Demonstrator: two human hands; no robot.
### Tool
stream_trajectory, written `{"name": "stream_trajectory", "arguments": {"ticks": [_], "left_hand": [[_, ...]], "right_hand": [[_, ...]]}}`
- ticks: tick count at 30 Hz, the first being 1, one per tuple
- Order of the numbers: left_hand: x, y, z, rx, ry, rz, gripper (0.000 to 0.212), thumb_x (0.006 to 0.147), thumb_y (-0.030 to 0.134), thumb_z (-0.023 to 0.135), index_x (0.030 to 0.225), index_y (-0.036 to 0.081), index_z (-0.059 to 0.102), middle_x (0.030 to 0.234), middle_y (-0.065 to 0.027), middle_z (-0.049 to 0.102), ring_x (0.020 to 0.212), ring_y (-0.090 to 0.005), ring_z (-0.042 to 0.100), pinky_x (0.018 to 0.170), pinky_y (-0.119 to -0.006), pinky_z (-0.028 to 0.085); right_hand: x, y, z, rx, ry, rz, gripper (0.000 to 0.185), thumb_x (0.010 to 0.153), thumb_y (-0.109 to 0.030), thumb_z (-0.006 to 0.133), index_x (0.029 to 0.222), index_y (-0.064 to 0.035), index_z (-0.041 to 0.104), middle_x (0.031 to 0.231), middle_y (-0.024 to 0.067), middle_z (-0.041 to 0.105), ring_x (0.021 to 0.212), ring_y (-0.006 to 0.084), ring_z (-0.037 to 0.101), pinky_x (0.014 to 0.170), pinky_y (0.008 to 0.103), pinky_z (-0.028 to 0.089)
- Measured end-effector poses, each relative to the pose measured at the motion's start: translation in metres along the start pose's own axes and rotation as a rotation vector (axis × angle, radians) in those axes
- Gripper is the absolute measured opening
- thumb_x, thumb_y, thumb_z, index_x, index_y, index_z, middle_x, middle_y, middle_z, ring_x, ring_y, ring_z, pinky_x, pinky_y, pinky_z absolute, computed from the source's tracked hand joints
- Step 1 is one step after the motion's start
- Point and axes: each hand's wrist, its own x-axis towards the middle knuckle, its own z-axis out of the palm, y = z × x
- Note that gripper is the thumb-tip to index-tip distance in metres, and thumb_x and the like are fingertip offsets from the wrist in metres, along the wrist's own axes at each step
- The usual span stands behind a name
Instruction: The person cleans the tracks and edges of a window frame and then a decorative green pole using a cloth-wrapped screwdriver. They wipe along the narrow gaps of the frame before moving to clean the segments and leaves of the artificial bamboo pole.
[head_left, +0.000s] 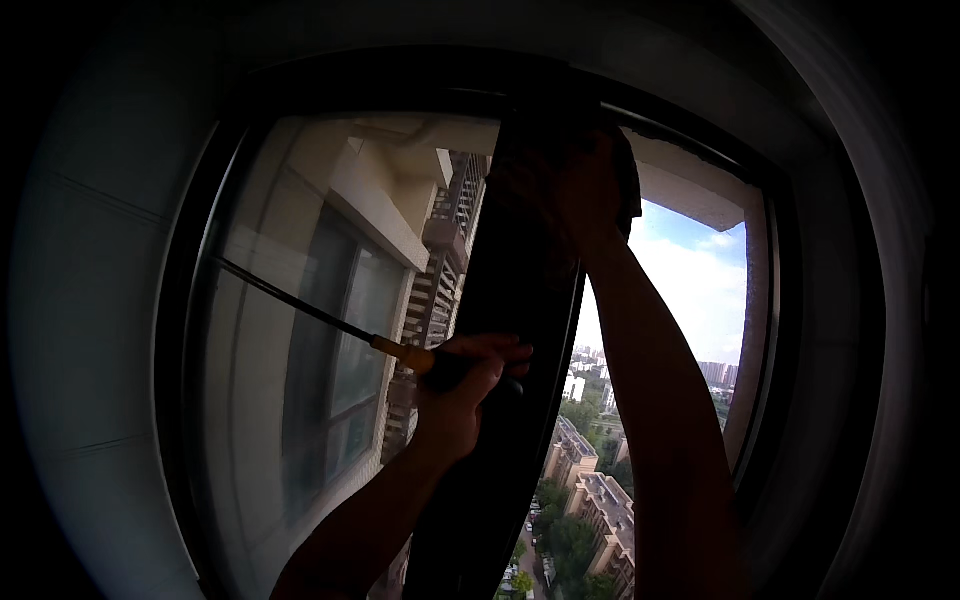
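My left hand (465, 382) is closed around the dark and yellow handle of a long thin-shafted tool (300, 304), which looks like a screwdriver; its shaft points up and left in front of the window glass (247, 375). Higher up, my right hand (585, 187) presses a dark cloth (628, 176) against the upper part of the dark window frame's middle upright (502, 300). Deep shadow hides the fingers of this hand and most of the cloth. The left hand is beside the same upright, lower down.
A dark outer frame (176, 315) surrounds the window, with a pale wall (97, 337) at the left. Behind the right arm lies an opening or pane; which one I cannot tell. Outside, far below, are apartment buildings (604, 510) and trees. A neighbouring facade (375, 180) shows through the left pane.
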Motion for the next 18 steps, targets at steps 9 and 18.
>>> {"name": "stream_trajectory", "arguments": {"ticks": [9,18], "left_hand": [[-0.01,0.034,-0.016,0.191,-0.001,0.022,0.011,0.079,0.008,0.052,0.087,0.0,0.053,0.109,-0.0214,0.054,0.104,-0.0342,0.057,0.087,-0.046,0.049],[-0.002,0.061,-0.032,0.069,0.093,0.1,0.026,0.083,0.013,0.044,0.093,-0.008,0.056,0.108,-0.0273,0.056,0.102,-0.0385,0.057,0.089,-0.044,0.048]], "right_hand": [[0.014,-0.006,-0.004,0.444,-0.106,0.209,0.047,0.073,-0.031,0.07,0.111,-0.0055,0.061,0.119,0.0172,0.055,0.11,0.0309,0.05,0.096,0.0374,0.038],[-0.09,-0.096,-0.061,0.064,-0.01,0.197,0.041,0.074,-0.018,0.067,0.11,-0.0005,0.058,0.104,0.0189,0.054,0.094,0.0344,0.055,0.084,0.0368,0.044]]}}
